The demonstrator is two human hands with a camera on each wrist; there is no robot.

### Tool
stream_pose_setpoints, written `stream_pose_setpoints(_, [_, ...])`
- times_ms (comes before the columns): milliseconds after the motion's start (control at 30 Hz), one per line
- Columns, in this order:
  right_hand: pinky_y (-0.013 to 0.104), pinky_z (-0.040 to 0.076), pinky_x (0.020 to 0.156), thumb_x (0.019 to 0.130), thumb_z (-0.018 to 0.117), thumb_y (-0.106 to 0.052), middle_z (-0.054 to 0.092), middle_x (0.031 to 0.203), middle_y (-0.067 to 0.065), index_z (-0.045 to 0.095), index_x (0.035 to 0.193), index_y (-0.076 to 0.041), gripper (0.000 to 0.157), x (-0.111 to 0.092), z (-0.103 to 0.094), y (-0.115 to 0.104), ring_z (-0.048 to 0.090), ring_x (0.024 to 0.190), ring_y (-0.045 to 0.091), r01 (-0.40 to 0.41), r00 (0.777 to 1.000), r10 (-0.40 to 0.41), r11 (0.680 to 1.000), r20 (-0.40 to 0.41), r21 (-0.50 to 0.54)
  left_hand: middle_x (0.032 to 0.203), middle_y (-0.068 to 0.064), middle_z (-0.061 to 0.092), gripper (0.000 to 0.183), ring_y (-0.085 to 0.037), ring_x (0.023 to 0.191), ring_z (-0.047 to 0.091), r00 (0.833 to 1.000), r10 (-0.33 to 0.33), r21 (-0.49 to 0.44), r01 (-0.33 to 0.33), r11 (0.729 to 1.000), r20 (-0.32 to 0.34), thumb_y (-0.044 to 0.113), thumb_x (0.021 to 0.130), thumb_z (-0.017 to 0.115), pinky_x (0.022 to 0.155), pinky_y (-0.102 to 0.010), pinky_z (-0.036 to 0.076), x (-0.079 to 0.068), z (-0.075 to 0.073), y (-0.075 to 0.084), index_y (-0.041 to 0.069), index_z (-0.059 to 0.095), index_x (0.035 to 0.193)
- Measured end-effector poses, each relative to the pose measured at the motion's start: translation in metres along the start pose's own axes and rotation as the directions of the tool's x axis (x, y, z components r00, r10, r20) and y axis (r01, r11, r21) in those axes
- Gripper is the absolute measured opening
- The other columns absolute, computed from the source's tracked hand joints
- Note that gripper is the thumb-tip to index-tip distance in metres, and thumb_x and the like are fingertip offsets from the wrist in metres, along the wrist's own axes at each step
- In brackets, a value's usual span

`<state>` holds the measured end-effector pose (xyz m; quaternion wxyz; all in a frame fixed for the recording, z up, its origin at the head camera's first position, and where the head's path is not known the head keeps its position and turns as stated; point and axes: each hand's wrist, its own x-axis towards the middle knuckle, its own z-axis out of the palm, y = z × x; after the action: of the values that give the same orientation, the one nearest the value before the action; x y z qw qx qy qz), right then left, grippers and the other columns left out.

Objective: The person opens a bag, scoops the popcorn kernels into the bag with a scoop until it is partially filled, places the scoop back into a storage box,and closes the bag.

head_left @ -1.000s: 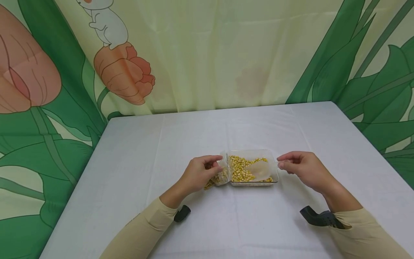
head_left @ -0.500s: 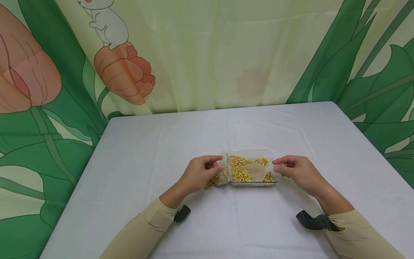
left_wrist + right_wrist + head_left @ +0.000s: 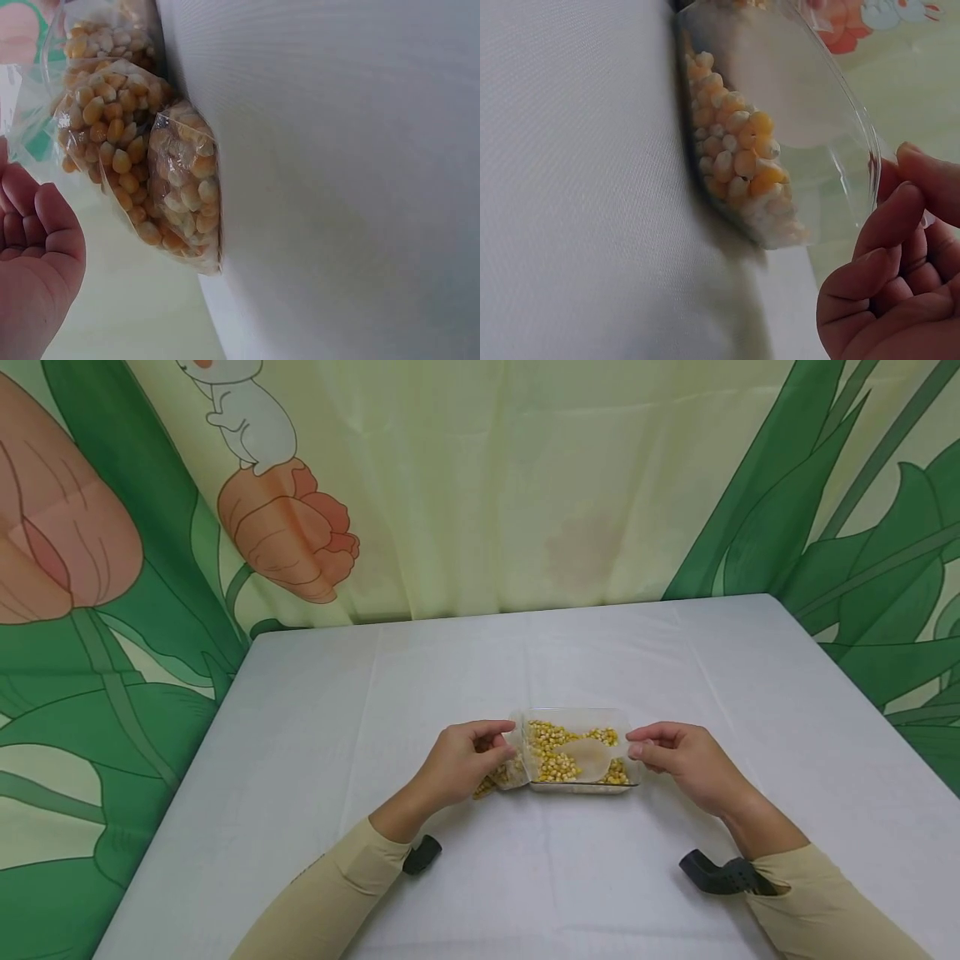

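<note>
Right hand (image 3: 686, 764) pinches the clear rim at the box's right end between thumb and forefinger; left hand (image 3: 465, 764) is at the bag, its fingers curled in, though I cannot tell whether they grip the plastic.

The clear plastic box (image 3: 583, 788) sits flat on the tabletop (image 3: 375, 710), about midway between its left and right edges and well apart from its far edge. Yellow and white corn kernels (image 3: 551, 742) cover the box's left part, with smaller clusters in its two right corners around a pale patch (image 3: 588, 760); whether that is bare floor or a separate piece is unclear. Just beside the box's left end lies the clear plastic bag (image 3: 124, 157).

Work looks partway along: kernels are in the box, while the bag still holds plenty outside it.

Counted, I find one box, seemingly one bag with a folded lobe, kernels too many to number, two hands, two black wrist pieces (image 3: 422, 855) and one printed curtain (image 3: 465, 510) beyond the far edge.
</note>
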<state>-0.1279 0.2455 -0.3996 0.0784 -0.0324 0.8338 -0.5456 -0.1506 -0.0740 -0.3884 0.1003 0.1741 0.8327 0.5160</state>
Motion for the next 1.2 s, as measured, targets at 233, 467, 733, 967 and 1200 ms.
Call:
stream_pose_setpoints(233, [0.022, 0.051, 0.073, 0.097, 0.063, -0.005, 0.067, 0.087, -0.008, 0.061, 0.118, 0.017, 0.030, 0.002, -0.005, 0.004, 0.058, 0.080, 0.008, -0.027, 1.000, 0.028, 0.996, -0.010, 0.090, 0.089, 0.002, 0.063, 0.032, -0.013, 0.080, 0.059, 1.000, -0.010, -0.001, 0.010, 1.000, -0.006, 0.009, 0.093, 0.071, 0.068, -0.021, 0.048, 0.000, -0.001, -0.001, 0.001, 0.069, 0.124])
stream_pose_setpoints(467, [0.021, 0.052, 0.070, 0.097, 0.060, 0.002, 0.069, 0.086, -0.007, 0.073, 0.104, -0.001, 0.015, 0.000, -0.012, 0.010, 0.059, 0.078, 0.010, 0.006, 1.000, -0.007, 0.956, 0.000, 0.293, 0.088, 0.001, 0.062, 0.031, -0.013, 0.079, 0.058, 1.000, -0.004, -0.006, 0.004, 1.000, -0.001, 0.009, 0.093, 0.071, 0.066, -0.021, 0.046, 0.000, -0.001, -0.002, 0.000, 0.069, 0.123])
stream_pose_setpoints(733, [0.021, 0.051, 0.068, 0.099, 0.058, 0.002, 0.069, 0.087, -0.005, 0.076, 0.097, -0.017, 0.026, -0.001, -0.018, 0.014, 0.058, 0.075, 0.012, 0.020, 1.000, -0.026, 0.918, 0.010, 0.396, 0.087, 0.002, 0.063, 0.032, -0.013, 0.079, 0.059, 1.000, -0.013, -0.003, 0.013, 1.000, -0.003, 0.009, 0.093, 0.071, 0.065, -0.022, 0.046, -0.001, -0.001, -0.002, 0.001, 0.068, 0.124])
stream_pose_setpoints(967, [0.020, 0.052, 0.070, 0.101, 0.054, 0.004, 0.069, 0.088, -0.003, 0.076, 0.098, -0.015, 0.030, -0.002, -0.026, 0.013, 0.058, 0.076, 0.012, 0.028, 0.999, -0.039, 0.882, 0.015, 0.470, 0.088, 0.002, 0.063, 0.032, -0.013, 0.079, 0.059, 1.000, -0.016, -0.011, 0.016, 1.000, -0.001, 0.009, 0.094, 0.071, 0.065, -0.022, 0.047, -0.001, -0.001, 0.000, 0.001, 0.068, 0.125])
stream_pose_setpoints(1200, [0.021, 0.052, 0.072, 0.102, 0.053, 0.003, 0.069, 0.089, -0.001, 0.076, 0.100, -0.015, 0.029, -0.004, -0.029, 0.010, 0.057, 0.077, 0.012, 0.061, 0.996, -0.084, 0.848, 0.019, 0.527, 0.087, 0.002, 0.062, 0.032, -0.013, 0.079, 0.058, 1.000, -0.019, -0.018, 0.019, 1.000, -0.002, 0.009, 0.093, 0.071, 0.064, -0.021, 0.046, -0.001, -0.001, 0.000, 0.001, 0.069, 0.124])
